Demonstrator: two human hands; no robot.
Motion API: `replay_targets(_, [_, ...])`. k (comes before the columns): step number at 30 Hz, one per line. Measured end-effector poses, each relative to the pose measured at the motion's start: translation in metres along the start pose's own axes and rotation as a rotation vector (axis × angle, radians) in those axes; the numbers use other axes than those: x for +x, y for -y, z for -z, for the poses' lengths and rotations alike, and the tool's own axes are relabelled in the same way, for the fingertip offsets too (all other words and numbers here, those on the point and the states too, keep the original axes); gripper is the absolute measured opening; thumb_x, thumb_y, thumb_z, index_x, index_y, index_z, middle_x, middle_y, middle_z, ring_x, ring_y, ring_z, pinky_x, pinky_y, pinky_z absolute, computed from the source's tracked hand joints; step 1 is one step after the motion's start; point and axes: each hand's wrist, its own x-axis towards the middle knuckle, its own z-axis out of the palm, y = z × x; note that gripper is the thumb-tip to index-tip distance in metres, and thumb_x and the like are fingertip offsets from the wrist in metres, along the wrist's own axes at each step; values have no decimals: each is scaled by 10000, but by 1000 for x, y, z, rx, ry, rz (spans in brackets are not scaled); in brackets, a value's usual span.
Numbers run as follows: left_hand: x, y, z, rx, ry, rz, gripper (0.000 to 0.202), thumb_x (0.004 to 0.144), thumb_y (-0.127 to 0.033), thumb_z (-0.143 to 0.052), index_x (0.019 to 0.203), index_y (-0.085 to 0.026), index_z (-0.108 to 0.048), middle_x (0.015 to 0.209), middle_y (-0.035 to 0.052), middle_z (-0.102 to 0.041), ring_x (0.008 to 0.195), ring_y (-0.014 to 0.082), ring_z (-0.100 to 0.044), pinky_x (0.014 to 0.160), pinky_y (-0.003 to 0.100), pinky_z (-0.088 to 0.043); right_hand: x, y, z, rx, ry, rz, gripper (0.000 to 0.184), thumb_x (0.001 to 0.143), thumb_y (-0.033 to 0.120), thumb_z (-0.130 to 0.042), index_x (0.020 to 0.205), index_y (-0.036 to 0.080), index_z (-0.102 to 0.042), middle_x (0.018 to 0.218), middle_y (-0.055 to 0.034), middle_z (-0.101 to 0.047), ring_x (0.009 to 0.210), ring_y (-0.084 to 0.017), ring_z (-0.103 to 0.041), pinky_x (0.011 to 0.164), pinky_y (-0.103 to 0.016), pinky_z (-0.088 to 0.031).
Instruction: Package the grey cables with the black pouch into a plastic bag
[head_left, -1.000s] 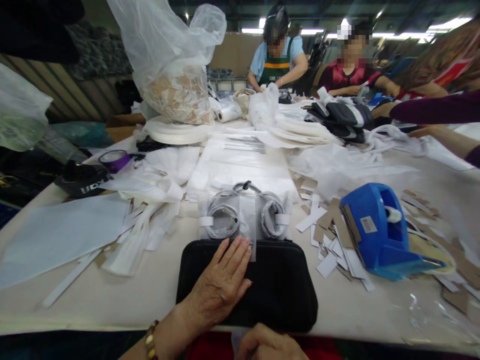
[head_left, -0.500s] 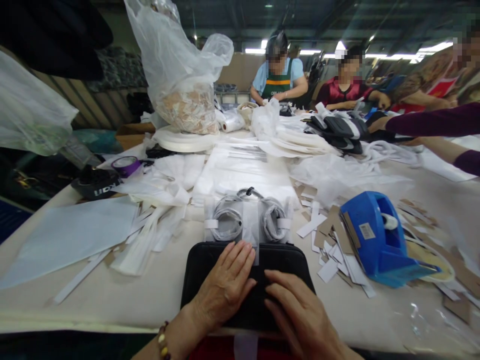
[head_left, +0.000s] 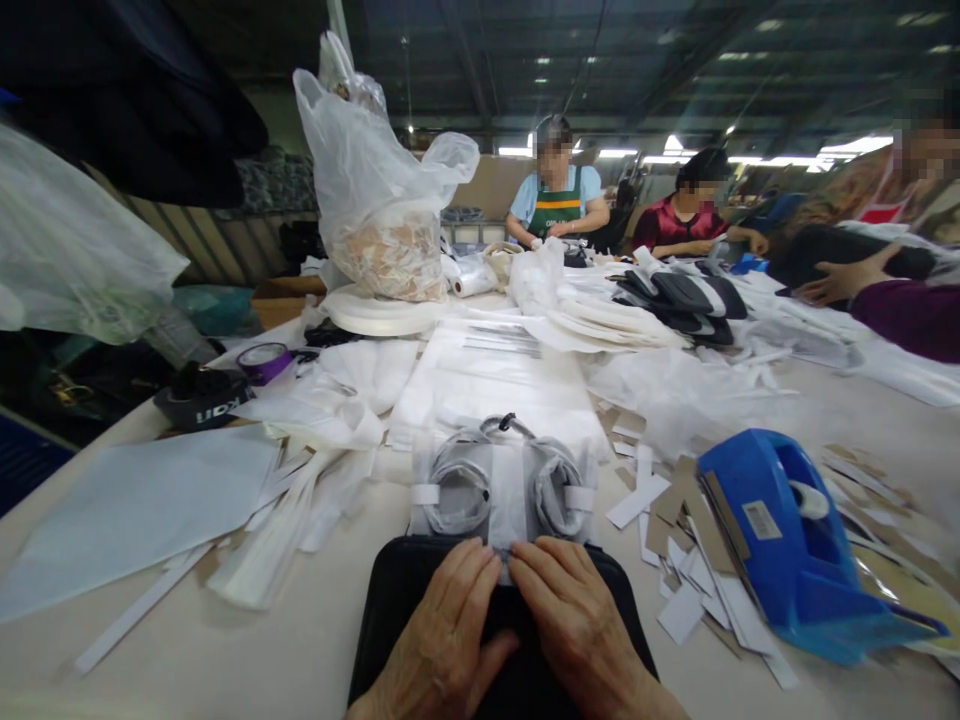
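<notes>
A flat black padded case (head_left: 386, 610) lies in front of me at the table's near edge. My left hand (head_left: 442, 625) rests on its upper face with the fingers stretched out. Beside it my right hand (head_left: 574, 620) also lies flat, its fingertips almost meeting the left ones at the case's far edge. Beyond that edge are two grey coils (head_left: 459, 492), wrapped in clear plastic and banded with white paper. A whitish strip (head_left: 508, 485) runs between the coils and passes under my fingertips. The case's near part is hidden by my hands and the frame's edge.
A blue tape dispenser (head_left: 787, 550) stands at right, near scattered card pieces (head_left: 682, 610). Clear plastic sheets (head_left: 495, 375) lie ahead. At left are a purple tape roll (head_left: 264, 362) and a pale sheet (head_left: 150, 510). Co-workers sit around; one person's hand (head_left: 855, 275) holds something black.
My right hand has moved forward and flattened beside the left at the case's far edge. The view has tilted up. A co-worker at right has drawn back with a black item.
</notes>
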Motion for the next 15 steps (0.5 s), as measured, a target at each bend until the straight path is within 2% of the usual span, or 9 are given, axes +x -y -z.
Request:
replay_targets(4, [-6, 5, -13, 9, -83, 23, 385, 901, -230, -439, 1207, 0, -474, 1191, 202, -524, 1232, 271, -417, 956, 375, -480, 0, -6, -1, 78, -1, 63, 341, 957, 141, -288, 913, 108, -625, 916, -59, -673, 876, -181, -535, 809, -312, -403])
replay_targets(8, [-12, 9, -26, -15, -129, 27, 449, 896, -248, -447, 1267, 4, -426, 1216, 212, -507, 1230, 288, -422, 957, 380, -473, 0, -8, -2, 212, 17, 103, 320, 949, 137, -296, 889, 95, -607, 857, -78, -663, 810, -163, -543, 748, -287, -449])
replay_targets(12, [-11, 9, -26, -41, -142, 54, 457, 893, -240, -462, 1293, -24, -412, 1286, 221, -456, 1239, 295, -416, 958, 368, -465, 1, -6, -1, 266, 76, 118, 285, 947, 138, -331, 851, 95, -596, 792, -77, -648, 748, -151, -545, 680, -272, -471])
replay_targets(15, [-6, 11, -23, -60, -175, 34, 474, 909, -257, -439, 1316, -21, -387, 1294, 228, -455, 1239, 291, -417, 959, 365, -461, 2, -3, -3, 265, 84, 146, 333, 956, 150, -307, 777, 105, -584, 715, -66, -628, 690, -144, -546, 620, -267, -464])
